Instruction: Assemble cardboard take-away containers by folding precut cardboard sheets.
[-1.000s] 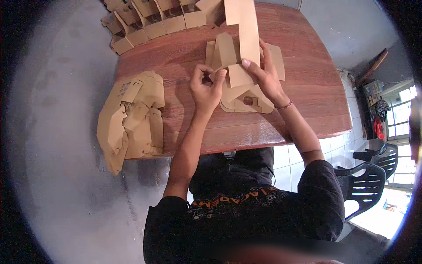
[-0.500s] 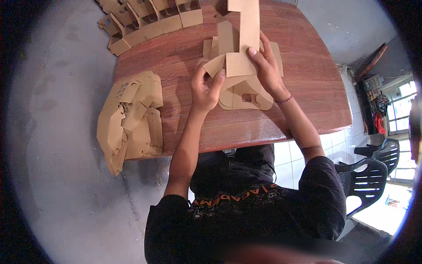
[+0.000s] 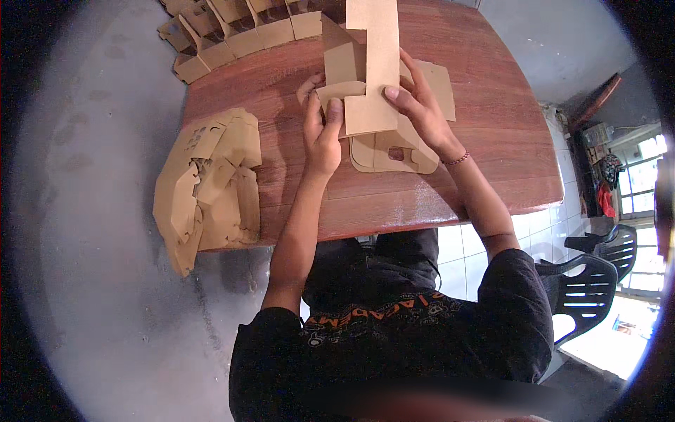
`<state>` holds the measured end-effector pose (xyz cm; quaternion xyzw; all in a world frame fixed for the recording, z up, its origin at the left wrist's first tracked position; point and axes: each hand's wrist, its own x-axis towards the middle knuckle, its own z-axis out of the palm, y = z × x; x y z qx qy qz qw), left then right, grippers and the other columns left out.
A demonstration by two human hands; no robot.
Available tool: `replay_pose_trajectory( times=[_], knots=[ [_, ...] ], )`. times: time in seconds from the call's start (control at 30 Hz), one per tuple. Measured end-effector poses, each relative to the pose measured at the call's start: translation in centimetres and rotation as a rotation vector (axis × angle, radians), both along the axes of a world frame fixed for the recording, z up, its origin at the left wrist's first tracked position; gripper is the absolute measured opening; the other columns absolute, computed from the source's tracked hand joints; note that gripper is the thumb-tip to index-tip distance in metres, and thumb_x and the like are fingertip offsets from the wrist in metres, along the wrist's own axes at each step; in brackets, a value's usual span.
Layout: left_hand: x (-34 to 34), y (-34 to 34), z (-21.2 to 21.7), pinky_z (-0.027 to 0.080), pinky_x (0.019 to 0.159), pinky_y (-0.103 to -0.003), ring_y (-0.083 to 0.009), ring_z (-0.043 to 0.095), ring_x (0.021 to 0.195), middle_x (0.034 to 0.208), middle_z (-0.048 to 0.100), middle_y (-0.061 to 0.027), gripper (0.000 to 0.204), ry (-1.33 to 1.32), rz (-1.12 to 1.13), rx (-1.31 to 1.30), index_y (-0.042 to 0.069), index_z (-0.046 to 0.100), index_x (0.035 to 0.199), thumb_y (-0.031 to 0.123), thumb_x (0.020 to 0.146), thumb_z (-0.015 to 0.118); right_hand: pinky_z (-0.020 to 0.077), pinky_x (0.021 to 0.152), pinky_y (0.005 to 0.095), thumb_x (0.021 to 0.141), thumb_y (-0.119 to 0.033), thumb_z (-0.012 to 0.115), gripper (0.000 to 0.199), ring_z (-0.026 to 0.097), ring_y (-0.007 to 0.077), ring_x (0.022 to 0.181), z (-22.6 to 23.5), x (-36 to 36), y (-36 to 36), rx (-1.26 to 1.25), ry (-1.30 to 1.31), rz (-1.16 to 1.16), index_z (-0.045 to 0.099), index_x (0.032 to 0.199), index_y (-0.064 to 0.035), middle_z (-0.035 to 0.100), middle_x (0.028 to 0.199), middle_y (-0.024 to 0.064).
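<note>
Between my two hands is a partly folded brown cardboard box (image 3: 383, 67), raised above the table. My left hand (image 3: 323, 133) is closed on a rounded flap at the box's left side, thumb in front and fingers behind. On the right side, my right hand (image 3: 422, 109) grips a panel, thumb pressed on its face and fingers reaching round behind. Under the box lies a flat cardboard blank (image 3: 362, 156) with a small cut-out hole; the box hides part of it.
Several open cardboard boxes (image 3: 242, 43) stand in a row at the table's far left. Flattened cardboard pieces (image 3: 218, 190) are stacked at the left edge, overhanging it. The wooden table (image 3: 492, 141) ends near my body. Black plastic chairs (image 3: 580, 288) stand to the right.
The box has shifted a little to the left and turned, showing more of its inner side. The left flap has swung inward, and my left hand has moved left with it.
</note>
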<state>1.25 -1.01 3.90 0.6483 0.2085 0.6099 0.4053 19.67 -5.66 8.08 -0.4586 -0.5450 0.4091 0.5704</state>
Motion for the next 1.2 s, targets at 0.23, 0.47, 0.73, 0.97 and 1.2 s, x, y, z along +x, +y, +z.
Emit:
replay_pose_trajectory(
  times=[0.23,0.47,0.73,0.97,1.2],
  knots=[
    [-0.4,-0.1,0.4,0.034,0.108,-0.038,-0.0196,0.04,0.127,0.139,0.033,-0.0098,0.039,-0.161,-0.232,-0.196,-0.005,0.052,0.125,0.027,0.105,0.044,0.048,0.1,0.0438,0.09,-0.034,0.07,0.091,0.051,0.0322,0.125,0.4,-0.3,-0.2,-0.047,0.033,-0.006,0.014,0.156,-0.0064,0.049,0.135,0.0267],
    [-0.2,0.4,0.4,0.03,0.111,-0.039,-0.0206,0.037,0.13,0.139,0.034,-0.0121,0.042,0.02,-0.062,-0.104,-0.003,0.055,0.124,0.032,0.105,0.041,0.0472,0.101,0.0459,0.077,-0.04,0.081,0.11,0.054,0.0361,0.121,-0.1,0.4,0.2,-0.049,-0.091,-0.058,0.013,0.155,-0.0035,0.049,0.134,0.0281],
    [-1.1,0.0,0.7,0.025,0.114,-0.042,-0.0247,0.036,0.134,0.144,0.032,-0.0147,0.053,-0.023,-0.208,-0.145,0.001,0.038,0.139,0.04,0.104,0.038,0.0499,0.099,0.0462,0.078,-0.024,0.082,0.11,0.057,0.0343,0.121,0.6,0.2,-0.3,-0.01,-0.241,-0.068,0.007,0.157,-0.0094,0.049,0.135,0.0283],
    [-1.3,0.4,1.8,0.02,0.116,-0.044,-0.0279,0.029,0.139,0.155,0.02,-0.0208,0.083,-0.274,-0.085,-0.015,0.003,-0.003,0.154,0.029,0.1,0.054,0.0518,0.098,0.0452,0.071,-0.033,0.087,0.118,0.053,0.0359,0.122,-0.1,0.8,-0.2,-0.03,-0.428,0.035,0.009,0.157,-0.0108,0.042,0.141,0.0273],
    [-2.7,1.3,1.9,0.022,0.116,-0.046,-0.0296,0.03,0.139,0.153,0.023,-0.0211,0.067,-0.241,-0.017,0.093,0.006,0.024,0.147,0.021,0.095,0.063,0.0497,0.101,0.0468,0.073,-0.034,0.085,0.113,0.053,0.0389,0.123,0.3,-0.1,-0.6,-0.032,-0.489,0.141,0.012,0.157,-0.0123,0.046,0.138,0.0324]
  ],
)
